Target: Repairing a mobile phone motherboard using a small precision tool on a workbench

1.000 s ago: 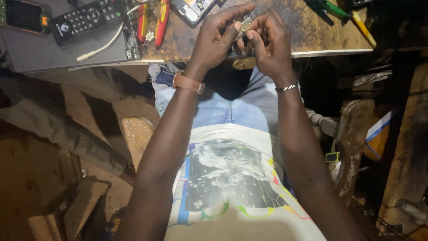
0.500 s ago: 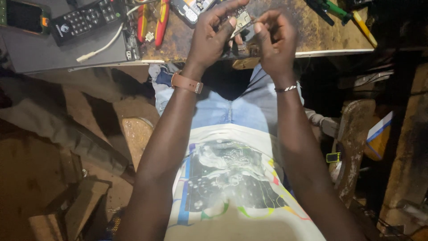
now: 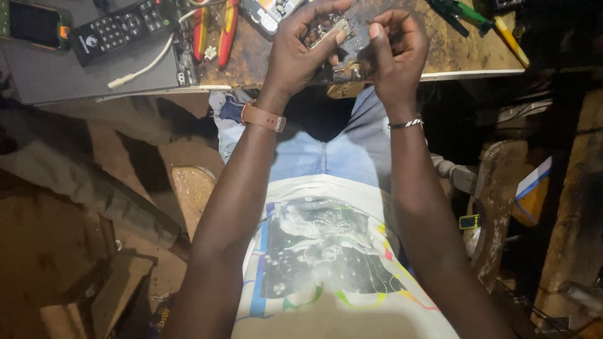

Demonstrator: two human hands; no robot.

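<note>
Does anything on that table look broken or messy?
Yes. The left hand and right hand hold a small opened device with its insides showing. The wooden table is stained and scorched-looking. Red-handled pliers and a white cable lie loosely beside a black remote.

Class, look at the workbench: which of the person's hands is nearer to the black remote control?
Left. The left hand is beside the remote control; the right hand is farther off on the opposite side.

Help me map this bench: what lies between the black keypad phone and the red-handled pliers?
In the head view, a white cable runs between the black keypad phone and the red-handled pliers, its plug end lying on the grey surface.
</note>
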